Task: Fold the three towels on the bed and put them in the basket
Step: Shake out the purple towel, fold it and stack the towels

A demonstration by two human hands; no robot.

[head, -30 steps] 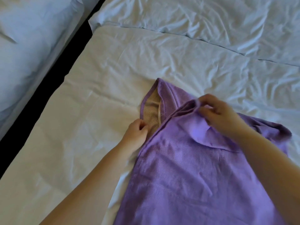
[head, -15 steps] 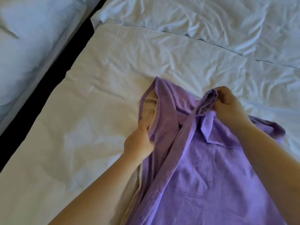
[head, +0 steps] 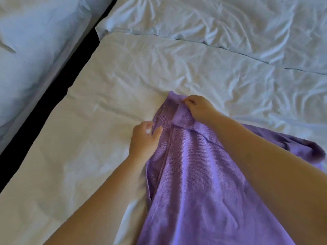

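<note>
Towel (head: 194,183), purple, lies spread on white bed sheet (head: 106,121). Left hand (head: 144,140) at its left edge, fingers loosely apart, thumb touching cloth, gripping nothing. Farther out, right hand (head: 200,108) pinches the folded far corner.

The one view looks from the person's head, above and behind the hands, facing forward and steeply down. It is close. Both forearms enter from the bottom edge, the left hand (head: 144,138) and right hand (head: 200,107) lie near mid-frame, and the towel (head: 194,183) under them runs off the bottom. Beyond the hands, the bed (head: 106,85) reaches the pillow (head: 230,23). Left of the left hand are a dark gap (head: 53,106) and a neighbouring bed (head: 26,68).
</note>
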